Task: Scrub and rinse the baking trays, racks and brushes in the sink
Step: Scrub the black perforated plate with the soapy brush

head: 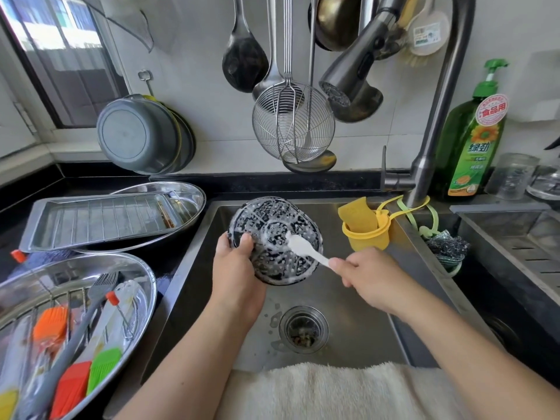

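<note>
Over the steel sink [348, 334] my left hand [235, 268] grips the left edge of a round black perforated plate [281, 216], tilted up and covered in white foam. My right hand [366, 275] pinches the handle of a small white brush [303, 247], whose head presses on the plate's middle. On the counter to the left, a rectangular baking tray with a wire rack [97, 219] lies in an oval steel dish. A nearer oval dish [142, 286] holds several silicone basting brushes [75, 365] and another rack.
The pull-out faucet head [348, 83] hangs above the sink with no water running. A yellow sponge holder [368, 228] clips to the sink's right rim, beside a steel scourer [447, 247]. A green detergent bottle [472, 137] stands behind. A white towel [333, 392] drapes over the front edge.
</note>
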Action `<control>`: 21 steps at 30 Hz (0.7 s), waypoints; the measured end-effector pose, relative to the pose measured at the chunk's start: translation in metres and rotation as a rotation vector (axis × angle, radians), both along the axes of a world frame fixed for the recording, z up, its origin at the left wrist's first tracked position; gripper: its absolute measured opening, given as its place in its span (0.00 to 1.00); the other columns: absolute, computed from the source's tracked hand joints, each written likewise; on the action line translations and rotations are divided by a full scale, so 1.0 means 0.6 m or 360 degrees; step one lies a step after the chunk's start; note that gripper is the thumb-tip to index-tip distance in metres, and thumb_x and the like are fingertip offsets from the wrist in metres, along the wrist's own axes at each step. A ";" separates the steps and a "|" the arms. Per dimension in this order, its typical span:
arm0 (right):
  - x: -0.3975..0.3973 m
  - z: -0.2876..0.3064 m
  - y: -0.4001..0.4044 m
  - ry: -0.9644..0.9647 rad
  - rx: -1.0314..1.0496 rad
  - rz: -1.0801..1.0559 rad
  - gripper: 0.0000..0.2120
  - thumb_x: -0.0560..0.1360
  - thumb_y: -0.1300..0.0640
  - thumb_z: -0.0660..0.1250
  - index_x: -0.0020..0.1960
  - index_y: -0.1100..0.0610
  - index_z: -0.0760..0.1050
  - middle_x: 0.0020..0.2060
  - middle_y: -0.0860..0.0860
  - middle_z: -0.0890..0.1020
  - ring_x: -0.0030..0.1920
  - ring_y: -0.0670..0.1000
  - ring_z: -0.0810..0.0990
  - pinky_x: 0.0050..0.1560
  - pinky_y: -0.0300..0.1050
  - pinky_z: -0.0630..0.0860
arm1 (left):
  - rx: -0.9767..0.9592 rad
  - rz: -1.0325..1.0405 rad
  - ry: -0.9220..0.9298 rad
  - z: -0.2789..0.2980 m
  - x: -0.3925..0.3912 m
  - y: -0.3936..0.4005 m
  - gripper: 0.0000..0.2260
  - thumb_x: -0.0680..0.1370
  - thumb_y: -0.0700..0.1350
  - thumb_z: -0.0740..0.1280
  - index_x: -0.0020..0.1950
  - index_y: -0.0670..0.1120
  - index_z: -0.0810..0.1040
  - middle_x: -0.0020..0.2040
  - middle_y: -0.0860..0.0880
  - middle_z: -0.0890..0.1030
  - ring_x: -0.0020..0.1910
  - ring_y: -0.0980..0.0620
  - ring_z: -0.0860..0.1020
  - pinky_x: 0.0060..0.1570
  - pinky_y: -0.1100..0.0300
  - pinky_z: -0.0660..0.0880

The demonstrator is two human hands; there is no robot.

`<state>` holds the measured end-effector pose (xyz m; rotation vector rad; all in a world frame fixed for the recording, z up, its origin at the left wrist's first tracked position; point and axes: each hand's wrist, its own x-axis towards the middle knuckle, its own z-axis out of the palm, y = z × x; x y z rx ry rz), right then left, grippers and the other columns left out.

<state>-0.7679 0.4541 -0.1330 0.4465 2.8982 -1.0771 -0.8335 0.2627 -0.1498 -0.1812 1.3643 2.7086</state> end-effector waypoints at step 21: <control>0.006 0.010 -0.008 0.0102 0.0194 0.0123 0.26 0.82 0.40 0.61 0.37 0.57 0.80 0.25 0.49 0.73 0.28 0.50 0.70 0.31 0.44 0.63 | -0.0380 -0.0731 0.0224 -0.009 0.017 0.012 0.30 0.72 0.20 0.56 0.68 0.41 0.76 0.62 0.36 0.83 0.64 0.35 0.80 0.64 0.36 0.77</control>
